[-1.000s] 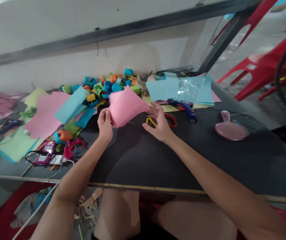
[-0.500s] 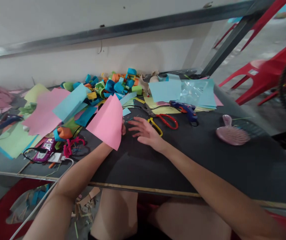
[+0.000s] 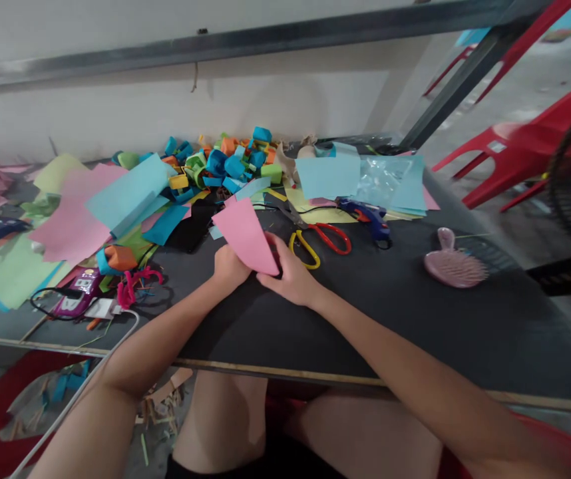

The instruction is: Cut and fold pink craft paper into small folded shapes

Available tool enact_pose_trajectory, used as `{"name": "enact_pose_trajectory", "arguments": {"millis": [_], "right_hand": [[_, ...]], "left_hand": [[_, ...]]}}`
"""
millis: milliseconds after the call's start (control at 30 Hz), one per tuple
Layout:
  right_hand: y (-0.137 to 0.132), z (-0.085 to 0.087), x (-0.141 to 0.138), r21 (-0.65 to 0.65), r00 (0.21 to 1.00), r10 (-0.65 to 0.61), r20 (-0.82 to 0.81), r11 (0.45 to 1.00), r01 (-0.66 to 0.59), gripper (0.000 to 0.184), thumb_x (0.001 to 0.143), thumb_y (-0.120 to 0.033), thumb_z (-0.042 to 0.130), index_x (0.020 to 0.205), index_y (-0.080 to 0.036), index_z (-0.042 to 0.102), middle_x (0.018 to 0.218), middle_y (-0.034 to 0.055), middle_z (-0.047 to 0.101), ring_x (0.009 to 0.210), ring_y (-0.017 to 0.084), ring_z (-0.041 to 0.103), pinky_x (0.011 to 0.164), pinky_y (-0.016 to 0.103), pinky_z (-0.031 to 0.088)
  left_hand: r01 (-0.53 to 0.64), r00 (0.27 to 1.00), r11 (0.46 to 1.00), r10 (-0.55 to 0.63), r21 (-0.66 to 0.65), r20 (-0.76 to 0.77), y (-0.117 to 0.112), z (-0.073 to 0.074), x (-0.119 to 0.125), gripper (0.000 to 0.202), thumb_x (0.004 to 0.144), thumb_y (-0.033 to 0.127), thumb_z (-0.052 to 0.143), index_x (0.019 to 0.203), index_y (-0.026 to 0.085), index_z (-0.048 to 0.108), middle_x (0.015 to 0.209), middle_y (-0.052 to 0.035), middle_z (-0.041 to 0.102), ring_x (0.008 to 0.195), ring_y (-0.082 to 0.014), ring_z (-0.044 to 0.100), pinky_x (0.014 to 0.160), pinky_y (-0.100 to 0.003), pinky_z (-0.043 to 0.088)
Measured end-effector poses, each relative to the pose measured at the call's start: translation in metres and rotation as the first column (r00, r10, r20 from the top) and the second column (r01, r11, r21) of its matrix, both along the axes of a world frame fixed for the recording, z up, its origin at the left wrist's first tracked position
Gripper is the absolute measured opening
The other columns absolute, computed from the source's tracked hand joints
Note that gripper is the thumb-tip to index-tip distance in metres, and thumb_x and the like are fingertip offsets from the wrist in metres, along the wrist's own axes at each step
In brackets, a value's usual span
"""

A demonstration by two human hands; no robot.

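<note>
Together, hands [image 3: 293, 274] holding pink paper [image 3: 246, 234], scissors [image 3: 310, 227] beside

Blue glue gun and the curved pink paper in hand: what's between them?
In the head view: grey-bladed scissors with red and yellow handles, and the right hand against the paper.

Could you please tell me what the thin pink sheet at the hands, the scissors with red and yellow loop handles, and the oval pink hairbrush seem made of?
Thin pink sheet: matte, probably paper, perhaps thin foam; flat-coloured and without shine.
Scissors: apparently metal blades, being grey; smooth, bright handles, likely plastic-coated.
Pink hairbrush: probably plastic, from its faint gloss.
</note>
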State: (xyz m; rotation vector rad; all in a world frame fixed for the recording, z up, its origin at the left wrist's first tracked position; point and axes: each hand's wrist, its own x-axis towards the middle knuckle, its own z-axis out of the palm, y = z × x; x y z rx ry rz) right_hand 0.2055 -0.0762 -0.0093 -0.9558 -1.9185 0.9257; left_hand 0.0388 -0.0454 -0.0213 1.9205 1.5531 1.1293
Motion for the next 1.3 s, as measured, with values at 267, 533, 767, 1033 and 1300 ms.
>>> {"name": "enact_pose_trajectory", "arguments": {"millis": [267,533,767,1033,1300], "right_hand": [[0.015,-0.003,0.013,-0.231,0.973,-0.056,-0.225,0.973,0.003,0.070,0.074,-0.049,0.071,0.134,-0.027,0.042,0.141,0.0145,0.050,0.115,0.029,0.060,0.083,0.044,0.059],[0.017,0.003,0.015,-0.279,0.927,-0.254,-0.275,0.944,0.176,0.052,0.083,-0.061,0.058,0.118,-0.024,0.056,0.120,0.0102,0.066,0.102,0.024,0.067,0.076,0.037,0.060],[0.021,0.014,0.027,-0.116,0.876,-0.457,-0.151,0.889,0.444,0.044,0.086,-0.061,0.053,0.088,-0.019,0.069,0.076,0.0070,0.071,0.067,0.021,0.068,0.055,0.033,0.057],[0.025,0.008,0.026,-0.337,0.880,-0.402,-0.252,0.889,0.310,0.051,0.077,-0.064,0.062,0.094,-0.016,0.071,0.079,0.0072,0.071,0.072,0.020,0.069,0.052,0.027,0.056],[0.032,-0.006,0.022,-0.357,0.807,-0.478,-0.345,0.863,0.359,0.038,0.073,-0.056,0.070,0.077,-0.018,0.071,0.066,0.0011,0.064,0.062,0.017,0.064,0.064,0.033,0.057]], "left_hand": [[0.099,0.985,0.988,-0.079,0.123,-0.153,0.011,-0.001,-0.009,0.020,0.077,0.030,0.067,0.090,0.016,0.070,0.090,-0.0102,0.073,0.085,-0.0278,0.068,0.074,-0.040,0.057],[0.060,0.910,0.991,-0.003,0.124,-0.414,0.004,0.007,0.001,0.035,0.082,0.030,0.065,0.110,0.011,0.064,0.115,-0.0187,0.066,0.111,-0.0329,0.060,0.096,-0.049,0.049],[-0.022,0.913,0.995,0.060,0.097,-0.403,0.008,0.009,-0.002,0.032,0.079,0.016,0.063,0.111,0.015,0.065,0.112,-0.0133,0.068,0.107,-0.0294,0.061,0.093,-0.044,0.050],[-0.083,0.938,0.994,0.100,0.064,-0.332,0.019,0.015,-0.011,0.028,0.088,0.018,0.053,0.113,0.013,0.064,0.117,-0.0140,0.068,0.113,-0.0264,0.061,0.100,-0.041,0.048],[-0.082,0.963,0.972,0.134,0.218,-0.234,0.022,0.013,-0.023,0.036,0.088,0.038,0.055,0.118,0.019,0.062,0.126,-0.0123,0.061,0.122,-0.0289,0.052,0.106,-0.049,0.039]]}}
